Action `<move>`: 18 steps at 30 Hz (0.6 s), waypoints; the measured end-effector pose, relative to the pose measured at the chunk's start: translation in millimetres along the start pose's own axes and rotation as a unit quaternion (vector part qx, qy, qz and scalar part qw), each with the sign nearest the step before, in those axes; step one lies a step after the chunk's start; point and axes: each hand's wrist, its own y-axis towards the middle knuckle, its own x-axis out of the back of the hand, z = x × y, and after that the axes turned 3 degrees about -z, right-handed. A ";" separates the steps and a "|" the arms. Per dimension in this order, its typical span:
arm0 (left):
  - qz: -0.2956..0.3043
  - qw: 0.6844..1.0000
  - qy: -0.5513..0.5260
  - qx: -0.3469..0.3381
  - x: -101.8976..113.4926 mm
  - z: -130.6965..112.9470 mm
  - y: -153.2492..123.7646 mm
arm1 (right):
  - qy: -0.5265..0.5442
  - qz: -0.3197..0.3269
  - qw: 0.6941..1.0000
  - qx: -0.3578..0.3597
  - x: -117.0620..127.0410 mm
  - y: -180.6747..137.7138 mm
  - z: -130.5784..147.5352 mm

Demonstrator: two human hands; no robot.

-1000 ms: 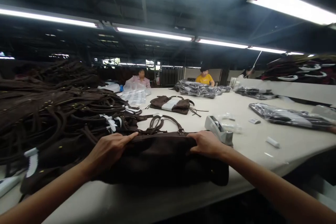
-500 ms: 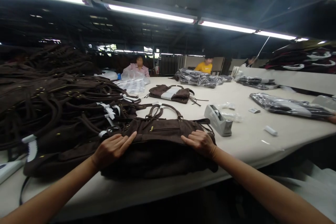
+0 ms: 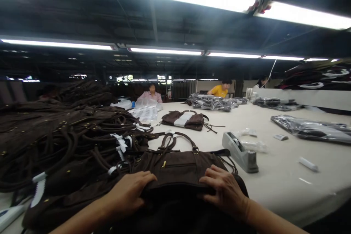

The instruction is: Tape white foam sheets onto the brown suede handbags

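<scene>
While gripping with the bare left hand (image 3: 131, 192) the near edge of a large dark brown bag of soft, suede-like fabric (image 3: 177, 173), gripping the same edge farther along with the bare right hand (image 3: 223, 192) as well, with fingers curled over the top and thumb set below on both sides. For the bag, lying directly before the body on a smooth cream-coloured table (image 3: 276, 186), with a pair of rounded brown handles (image 3: 181, 138) pointing away and a small gold-coloured zip pull (image 3: 163, 164) on the upper panel. Below the held edge, too dark to tell how the fabric falls.

Judging from this grip, probably at the step of straightening or turning the bag by its edge. Next, calling for an even pull from both hands, without catching the neighbours.

Note on the left, close by, a tangled heap of dark brown bags (image 3: 82, 135); on the right, just beyond, a grey plastic tape dispenser (image 3: 241, 153). See farther out a folded brown bag with a white band (image 3: 183, 119), then flat dark goods in clear plastic (image 3: 211, 101).
</scene>
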 end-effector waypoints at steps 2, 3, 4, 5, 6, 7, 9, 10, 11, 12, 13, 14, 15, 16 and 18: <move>0.007 1.000 -0.009 0.024 -1.7 -5.4 3.8 | 0.043 0.039 0.996 -0.075 4.5 14.6 14.2; 0.004 0.999 -0.010 0.032 -3.3 -6.1 5.3 | 0.055 0.066 0.992 -0.092 4.8 23.0 21.1; 0.001 0.999 -0.010 0.037 -5.5 -6.1 6.7 | 0.062 0.098 0.988 -0.101 3.2 31.5 27.2; 0.002 0.999 -0.008 0.042 -8.6 -5.4 8.0 | 0.062 0.134 0.983 -0.108 -0.6 39.6 32.1; 0.005 0.999 -0.005 0.048 -13.1 -4.3 9.6 | 0.056 0.166 0.978 -0.112 -6.9 46.7 35.5; 0.006 0.999 0.003 0.053 -19.5 -2.7 11.9 | 0.047 0.189 0.974 -0.114 -15.5 52.6 37.3; -0.022 0.998 0.035 0.049 -39.5 3.0 19.2 | 0.014 0.196 0.976 -0.095 -38.2 59.9 36.4; -0.062 0.996 0.061 0.031 -52.7 7.4 23.9 | -0.010 0.179 0.981 -0.075 -50.6 61.2 34.4; -0.121 0.988 0.094 -0.007 -67.3 12.9 28.6 | -0.036 0.149 0.987 -0.049 -62.5 61.0 31.6; -0.196 0.971 0.128 -0.058 -82.1 19.2 32.6 | -0.060 0.113 0.992 -0.017 -72.6 59.4 28.4; -0.275 0.940 0.160 -0.121 -95.8 25.9 35.1 | -0.078 0.074 0.994 0.017 -80.0 56.5 25.1; -0.346 0.903 0.185 -0.177 -107.5 32.7 35.4 | -0.088 0.035 0.994 0.054 -84.0 52.5 21.9; -0.399 0.870 0.200 -0.210 -116.4 39.0 33.3 | -0.088 0.002 0.992 0.089 -84.5 47.2 18.8; -0.422 0.850 0.214 -0.231 -122.1 44.8 28.9 | -0.083 -0.025 0.990 0.113 -81.6 40.8 15.9; -0.419 0.841 0.244 -0.240 -125.9 54.1 15.5 | -0.072 -0.069 0.988 0.122 -69.5 24.2 10.7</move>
